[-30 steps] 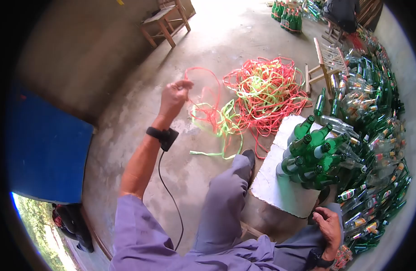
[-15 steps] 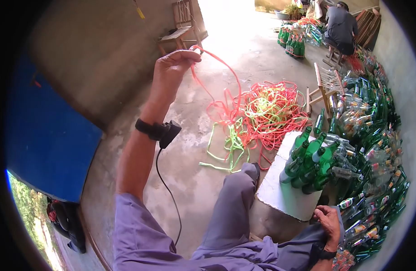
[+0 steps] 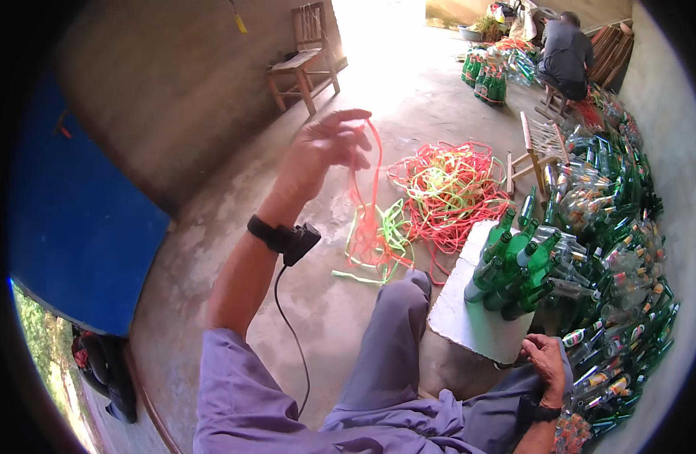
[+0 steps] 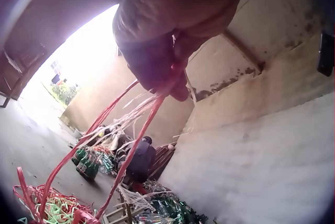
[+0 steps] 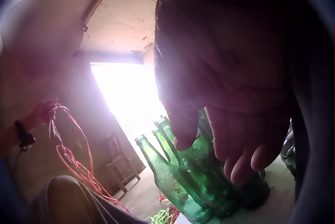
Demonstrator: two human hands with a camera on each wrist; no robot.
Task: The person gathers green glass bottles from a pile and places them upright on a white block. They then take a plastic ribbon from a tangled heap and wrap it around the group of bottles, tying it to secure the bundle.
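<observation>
- The right hand (image 3: 548, 365) is rested on the thigh of the grey-purple trousers (image 3: 386, 356), just beside the near corner of a white rectangular block (image 3: 461, 321). In the right wrist view its fingers are seen hanging loose and relaxed, and nothing is held in it.
- The white rectangular block is set on the concrete floor (image 3: 318, 303). A cluster of dark green glass bottles (image 3: 514, 261) is packed on it, the bottles touching one another.
- A black wrist band with a cabled camera (image 3: 287, 236) is worn on the raised left forearm.
- The left hand (image 3: 325, 151) is lifted above the floor, and a thin red plastic strap (image 3: 374, 178) is pinched between its fingertips and thumb. The strap's strands hang from the hand down to the floor, where they run into loose red and yellow-green loops.
- A tangled heap of red and yellow-green plastic strapping (image 3: 450, 181) is spread on the floor beyond the strap, near the block.
- A large pile of green and clear glass bottles (image 3: 620, 227) is banked along the right wall, with a small wooden frame stool (image 3: 535, 144) at its edge.
- A blue flat panel (image 3: 83, 227) is seen at the left.
- A wooden chair (image 3: 306, 57) is placed by the left wall.
- Farthest off, tied bundles of green bottles (image 3: 490, 79) are stood near a seated person in a dark top (image 3: 566, 49).
</observation>
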